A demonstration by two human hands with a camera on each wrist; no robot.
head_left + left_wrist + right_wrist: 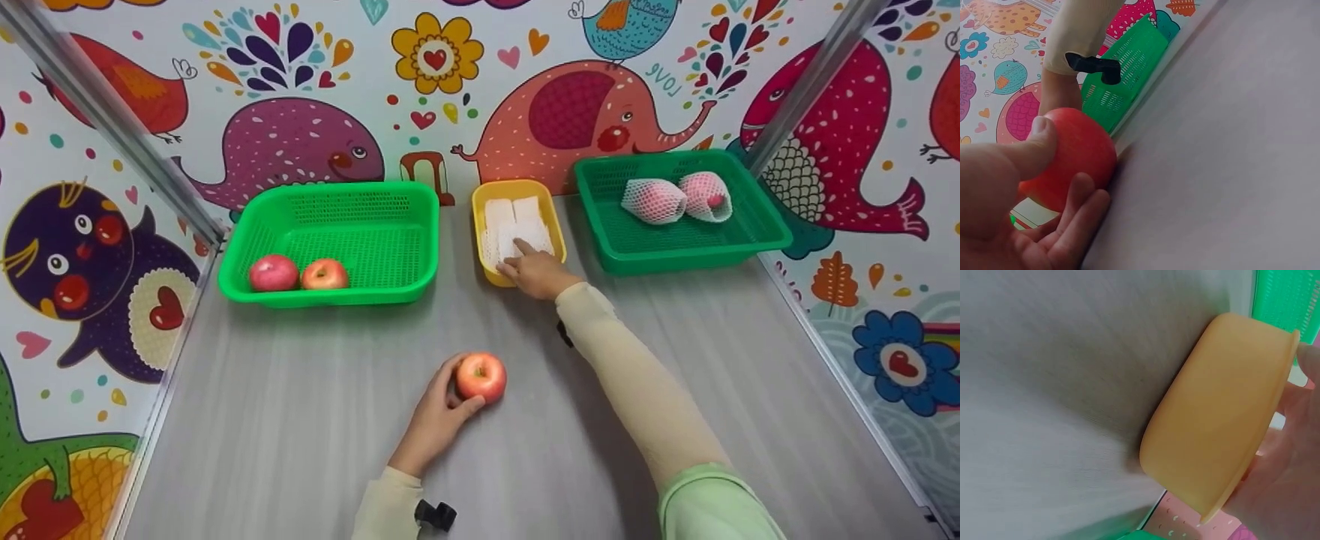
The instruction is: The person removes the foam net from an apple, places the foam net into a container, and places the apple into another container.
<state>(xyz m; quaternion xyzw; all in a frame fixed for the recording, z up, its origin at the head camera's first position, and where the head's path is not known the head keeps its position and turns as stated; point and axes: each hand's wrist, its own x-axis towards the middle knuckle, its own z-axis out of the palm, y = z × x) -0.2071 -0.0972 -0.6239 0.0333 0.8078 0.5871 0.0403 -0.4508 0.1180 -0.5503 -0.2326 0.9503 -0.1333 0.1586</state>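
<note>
On the table in the head view, my left hand [437, 420] grips a red apple [484, 377], thumb on the near side and fingers round the far side. The left wrist view shows the apple [1081, 154] between thumb and fingers, low by the tabletop. My right hand [544, 274] reaches over the near rim of a yellow basket [493, 274], its index finger stretched onto white foam net sleeves [517, 216] stacked inside. From the right wrist, the basket's side [1219, 413] hides most fingertips.
At the left stands a bright green basket [360, 295] with two bare apples [325, 275] near its front. A darker green basket [697, 257] at the right holds two apples in foam nets [654, 201]. Patterned walls and metal posts [814, 82] border the table.
</note>
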